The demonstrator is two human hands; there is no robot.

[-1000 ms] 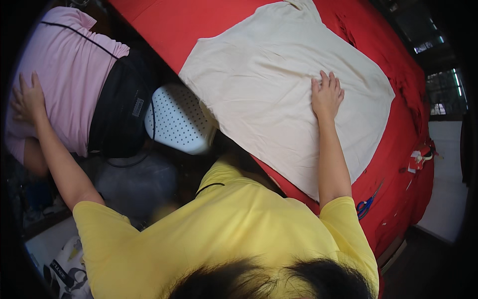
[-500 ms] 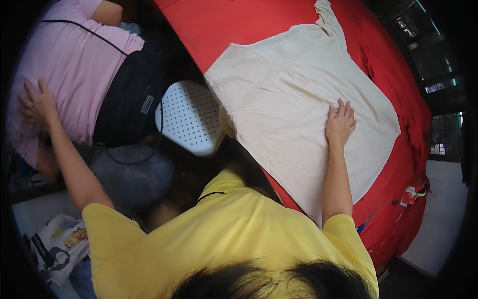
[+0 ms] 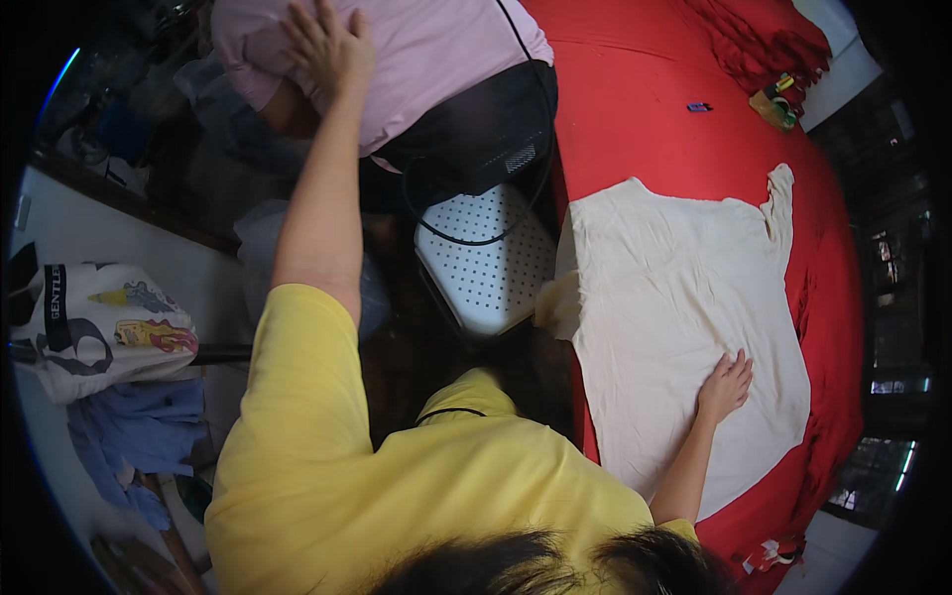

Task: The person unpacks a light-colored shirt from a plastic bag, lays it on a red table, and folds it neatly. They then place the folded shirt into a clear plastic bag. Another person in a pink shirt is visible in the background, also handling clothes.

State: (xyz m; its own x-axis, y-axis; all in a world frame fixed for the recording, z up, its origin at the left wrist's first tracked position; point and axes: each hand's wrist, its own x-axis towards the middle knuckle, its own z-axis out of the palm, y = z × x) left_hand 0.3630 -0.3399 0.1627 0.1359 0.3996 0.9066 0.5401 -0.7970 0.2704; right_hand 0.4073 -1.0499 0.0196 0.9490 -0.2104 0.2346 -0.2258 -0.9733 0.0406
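- Cream cloth, a thin garment [image 3: 674, 297], lies spread right of centre in the frame, on a red cover [image 3: 635, 109] over the table.
- The right hand [image 3: 726, 385] rests palm down on its lower right part, fingers a little apart and pinching nothing; the light, wrinkle-prone fabric is probably laid out so it lies flat, with the palm there to smooth or steady it.
- The left hand [image 3: 334, 50], at the upper left of the frame, is spread over a co-worker's pink shirt [image 3: 436, 69], seemingly touching its back, perhaps for balance or attention; it clasps nothing that shows.
- The garment's long axis runs roughly top to bottom in the frame, its left edge nearly following the table's edge.
- A narrow, sleeve-like piece at its upper right corner points toward the top of the frame.
- At its left, a pale fold hangs past the table's edge beside a white stool [image 3: 486, 258], probably because the cloth is wider than its place there.
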